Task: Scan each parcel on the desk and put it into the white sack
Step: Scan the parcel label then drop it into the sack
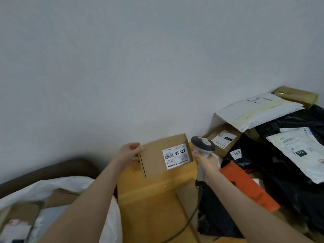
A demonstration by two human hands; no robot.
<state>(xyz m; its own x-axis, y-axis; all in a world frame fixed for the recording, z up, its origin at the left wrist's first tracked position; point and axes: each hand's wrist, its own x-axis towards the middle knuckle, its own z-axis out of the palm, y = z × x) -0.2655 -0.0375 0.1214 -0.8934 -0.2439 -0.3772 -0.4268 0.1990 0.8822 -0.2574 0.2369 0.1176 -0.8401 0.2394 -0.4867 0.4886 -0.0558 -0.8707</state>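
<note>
Forearms out; left fingers are clamping the parcel; right fingers are gripping the scanner just right of its label.

Both forearms are bare. The left one crosses the left edge of the worktop, and the right one comes in over its near right part, so the two converge. The left grip has its fingers curled round the left end of a cardboard box and holds it raised. The right grip is wrapped round the handle of a scanner, wrist straight. The grips are roughly level and apart, with the box between them.
</note>
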